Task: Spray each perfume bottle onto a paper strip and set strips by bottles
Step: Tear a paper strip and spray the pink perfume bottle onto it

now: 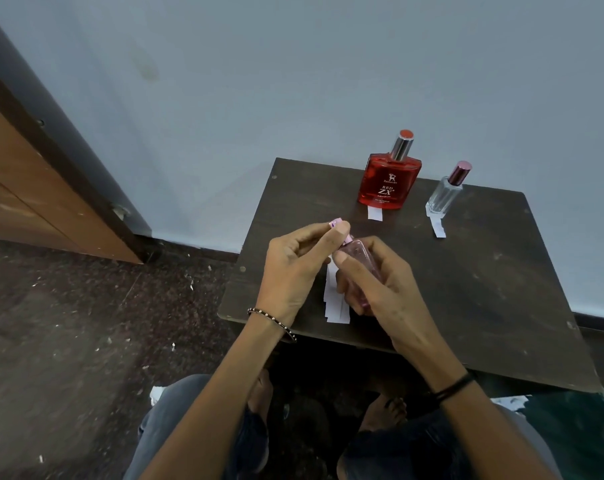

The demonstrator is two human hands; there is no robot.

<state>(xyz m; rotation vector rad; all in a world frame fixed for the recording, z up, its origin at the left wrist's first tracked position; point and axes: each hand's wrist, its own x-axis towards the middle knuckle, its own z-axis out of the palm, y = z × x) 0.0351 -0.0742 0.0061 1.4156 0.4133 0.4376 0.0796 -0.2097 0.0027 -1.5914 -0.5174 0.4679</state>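
My right hand grips a small pink perfume bottle, tilted, above the dark wooden table. My left hand pinches the bottle's pink cap at the bottle's top end. Under my hands lies a small pile of white paper strips. At the back of the table stands a red perfume bottle with a paper strip in front of it. To its right stands a clear bottle with a pink cap, with its own strip at its base.
The small table stands against a pale blue wall. A wooden door and dark frame are at the left. The speckled floor carries paper scraps. My knees and bare feet show below the table's front edge.
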